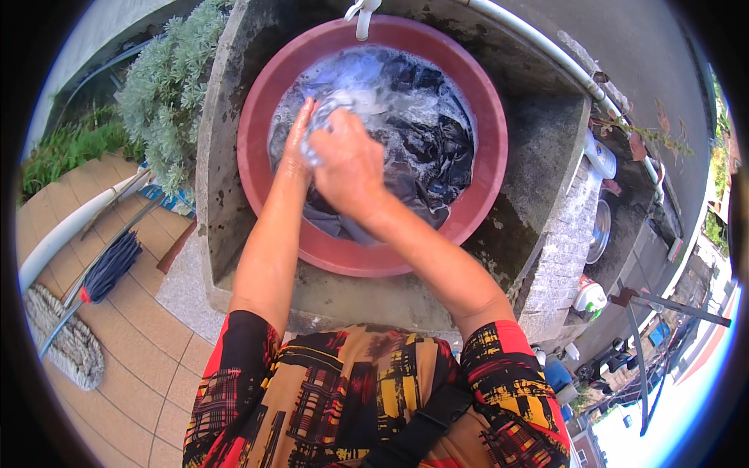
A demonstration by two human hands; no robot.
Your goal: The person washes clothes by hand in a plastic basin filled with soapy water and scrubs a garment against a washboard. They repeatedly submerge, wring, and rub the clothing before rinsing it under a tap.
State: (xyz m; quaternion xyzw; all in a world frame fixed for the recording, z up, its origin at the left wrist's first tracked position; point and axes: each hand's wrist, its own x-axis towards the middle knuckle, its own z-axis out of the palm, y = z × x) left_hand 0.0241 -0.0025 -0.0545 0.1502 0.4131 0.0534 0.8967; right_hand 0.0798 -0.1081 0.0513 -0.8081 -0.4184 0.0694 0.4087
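Observation:
A wide reddish plastic basin (490, 134) holds sudsy water with dark clothes (439, 152) and pale cloth (363, 70) in it. Over its left half, my right hand (348, 158) is closed on a small wet grey-and-white cloth (329, 111) and is slightly blurred. My left hand (301, 131) stands on edge at the left side of this cloth, its palm against it; its fingers look extended, though the cloth hides part of them. Just past the basin's far rim is a white tap (363, 20).
Concrete sink walls (213, 146) surround the basin. To the right are a ribbed concrete washboard (559, 251), a white bottle (600, 155), another bottle (590, 295) and a metal bowl (600, 231). A silvery bush (175, 88) and mops (111, 263) are at left.

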